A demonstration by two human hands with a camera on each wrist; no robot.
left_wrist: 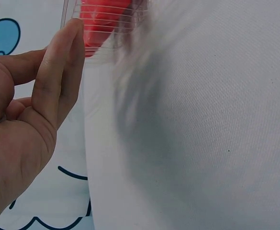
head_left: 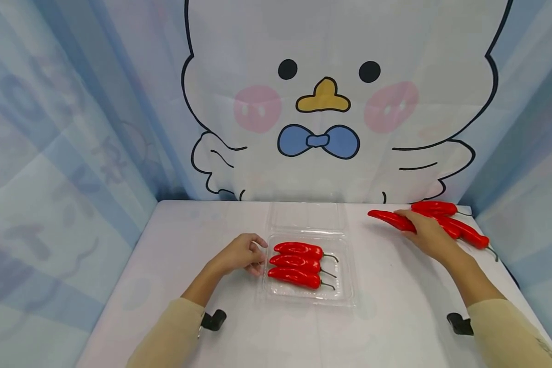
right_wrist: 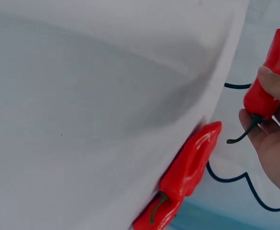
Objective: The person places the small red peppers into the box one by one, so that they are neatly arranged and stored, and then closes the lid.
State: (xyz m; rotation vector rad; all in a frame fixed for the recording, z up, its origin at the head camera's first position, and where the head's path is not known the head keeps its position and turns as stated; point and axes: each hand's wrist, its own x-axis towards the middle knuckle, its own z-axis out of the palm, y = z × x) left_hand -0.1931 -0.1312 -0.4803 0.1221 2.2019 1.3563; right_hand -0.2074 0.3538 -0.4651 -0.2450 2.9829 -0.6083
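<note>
My right hand [head_left: 425, 232] grips a red chili pepper [head_left: 388, 219] at the far right of the table. In the right wrist view the thumb lies across this pepper [right_wrist: 278, 52], and its green stem hangs out beside the fingers. More red peppers [head_left: 471, 235] lie close by, partly behind the hand. A clear plastic clamshell box [head_left: 345, 286] stands mid-table with its lid folded back. Inside, three red peppers [head_left: 296, 263] lie side by side, stems to the right. My left hand [head_left: 244, 253] rests with loosely bent fingers at the box's left edge.
A white cloth covers the table [head_left: 386, 327]. Behind it hangs a curtain [head_left: 322, 179] with a cartoon bird, and blue curtains [head_left: 50, 204] close off both sides. The loose peppers lie along the table's right back edge.
</note>
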